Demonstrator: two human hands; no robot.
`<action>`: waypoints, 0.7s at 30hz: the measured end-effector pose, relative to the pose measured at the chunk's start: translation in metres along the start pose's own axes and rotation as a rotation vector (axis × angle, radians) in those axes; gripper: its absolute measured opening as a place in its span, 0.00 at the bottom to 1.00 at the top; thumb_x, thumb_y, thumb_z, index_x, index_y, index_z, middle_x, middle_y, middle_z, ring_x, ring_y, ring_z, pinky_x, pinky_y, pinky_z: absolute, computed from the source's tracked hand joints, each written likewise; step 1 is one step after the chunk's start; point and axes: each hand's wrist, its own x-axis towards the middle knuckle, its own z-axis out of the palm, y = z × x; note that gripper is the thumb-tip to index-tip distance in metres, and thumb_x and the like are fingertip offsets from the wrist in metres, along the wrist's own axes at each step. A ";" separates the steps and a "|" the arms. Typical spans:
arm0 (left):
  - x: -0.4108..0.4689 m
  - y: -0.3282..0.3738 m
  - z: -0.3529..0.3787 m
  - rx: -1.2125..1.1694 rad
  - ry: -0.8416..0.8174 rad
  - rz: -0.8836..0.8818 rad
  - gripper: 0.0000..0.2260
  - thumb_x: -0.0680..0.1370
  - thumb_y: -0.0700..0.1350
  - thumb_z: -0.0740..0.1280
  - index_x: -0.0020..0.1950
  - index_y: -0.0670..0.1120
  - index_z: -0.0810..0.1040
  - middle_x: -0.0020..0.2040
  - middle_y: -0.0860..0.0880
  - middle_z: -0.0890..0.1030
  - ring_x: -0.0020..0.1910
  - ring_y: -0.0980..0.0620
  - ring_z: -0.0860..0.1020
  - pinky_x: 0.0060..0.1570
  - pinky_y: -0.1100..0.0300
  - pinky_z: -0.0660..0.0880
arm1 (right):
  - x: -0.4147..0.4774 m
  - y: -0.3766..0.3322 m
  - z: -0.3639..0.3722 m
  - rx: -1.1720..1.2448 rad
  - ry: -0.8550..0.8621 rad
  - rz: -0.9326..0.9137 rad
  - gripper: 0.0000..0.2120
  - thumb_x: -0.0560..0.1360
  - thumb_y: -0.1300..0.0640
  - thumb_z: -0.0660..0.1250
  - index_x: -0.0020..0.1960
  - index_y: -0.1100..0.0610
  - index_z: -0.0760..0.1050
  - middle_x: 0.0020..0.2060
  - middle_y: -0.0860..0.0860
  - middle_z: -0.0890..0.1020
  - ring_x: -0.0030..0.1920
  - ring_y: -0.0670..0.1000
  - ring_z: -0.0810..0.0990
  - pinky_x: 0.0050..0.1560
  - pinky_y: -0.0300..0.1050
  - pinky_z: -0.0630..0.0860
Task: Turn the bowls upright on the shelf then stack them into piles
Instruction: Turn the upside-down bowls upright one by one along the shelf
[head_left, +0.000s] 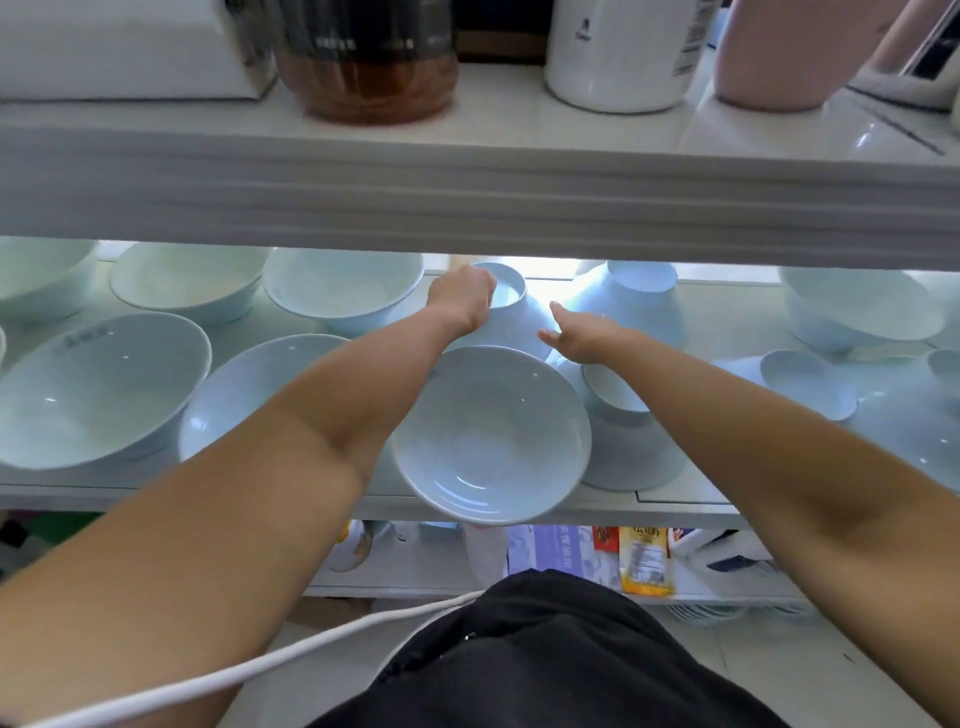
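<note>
Pale blue bowls fill the middle shelf (675, 506). My left hand (462, 299) grips the foot ring of an upside-down bowl (511, 317) at the back centre. My right hand (576, 335) reaches in beside that bowl with fingers straight, touching or nearly touching its right side. Two more upside-down bowls sit to the right, one at the back (636, 299) and one at the front (628, 441). An upright bowl (491, 434) sits at the shelf's front edge below my hands. Several upright bowls (98, 387) stand to the left.
The upper shelf board (467, 208) hangs low over the bowls and carries a brown-filled jar (366, 62) and a white container (621, 52). Stacked upright bowls (857, 312) and small bowls (808, 384) sit at the right. Packets (641, 558) lie on the shelf below.
</note>
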 end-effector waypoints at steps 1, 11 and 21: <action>0.001 0.000 0.001 -0.036 0.006 -0.010 0.08 0.73 0.33 0.62 0.41 0.46 0.75 0.52 0.43 0.80 0.50 0.41 0.78 0.43 0.57 0.71 | 0.001 0.001 0.000 0.018 -0.003 0.003 0.29 0.82 0.44 0.48 0.78 0.55 0.44 0.76 0.56 0.59 0.75 0.58 0.58 0.75 0.55 0.53; 0.008 0.000 -0.016 -0.794 0.081 -0.337 0.16 0.72 0.35 0.71 0.30 0.48 0.68 0.32 0.52 0.71 0.38 0.51 0.72 0.43 0.60 0.68 | 0.005 0.000 -0.011 0.474 0.117 0.108 0.30 0.80 0.45 0.55 0.72 0.66 0.59 0.71 0.59 0.67 0.70 0.59 0.66 0.65 0.48 0.64; -0.003 -0.008 -0.025 -1.255 0.044 -0.449 0.09 0.75 0.38 0.70 0.39 0.44 0.71 0.39 0.48 0.74 0.49 0.46 0.74 0.45 0.46 0.80 | 0.007 -0.024 -0.039 1.199 0.227 -0.078 0.15 0.77 0.67 0.63 0.63 0.66 0.73 0.53 0.58 0.80 0.50 0.56 0.79 0.49 0.47 0.79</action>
